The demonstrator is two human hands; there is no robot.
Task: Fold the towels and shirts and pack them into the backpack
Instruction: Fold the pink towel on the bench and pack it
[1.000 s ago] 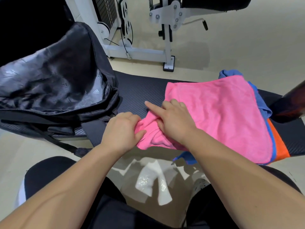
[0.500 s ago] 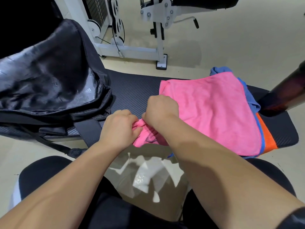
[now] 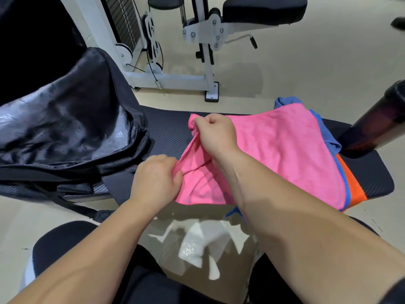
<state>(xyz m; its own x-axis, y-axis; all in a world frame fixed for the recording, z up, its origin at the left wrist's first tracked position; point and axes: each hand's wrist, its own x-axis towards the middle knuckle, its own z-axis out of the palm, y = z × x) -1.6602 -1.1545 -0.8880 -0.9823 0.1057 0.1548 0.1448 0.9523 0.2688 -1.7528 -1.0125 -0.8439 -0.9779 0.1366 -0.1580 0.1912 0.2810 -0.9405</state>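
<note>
A pink towel (image 3: 285,150) lies on top of a cloth pile on the black bench (image 3: 166,130). Under it show a blue cloth (image 3: 328,137) and an orange cloth (image 3: 352,189). My left hand (image 3: 157,178) grips the towel's near left edge. My right hand (image 3: 215,132) pinches the towel's left edge farther back and holds it lifted off the bench. The stretch of edge between both hands is raised and creased. The black backpack (image 3: 65,128) lies unzipped on the bench's left end, its shiny lining showing.
A dark cylindrical bottle (image 3: 372,123) stands at the bench's right end, close to the cloth pile. A white weight machine (image 3: 175,77) with a black seat stands on the beige floor behind the bench. My knees in black trousers are below.
My right hand has moved up and away along the towel's left edge and lifted it. The left hand keeps its grip near the front. The edge between them is now pulled out longer.
</note>
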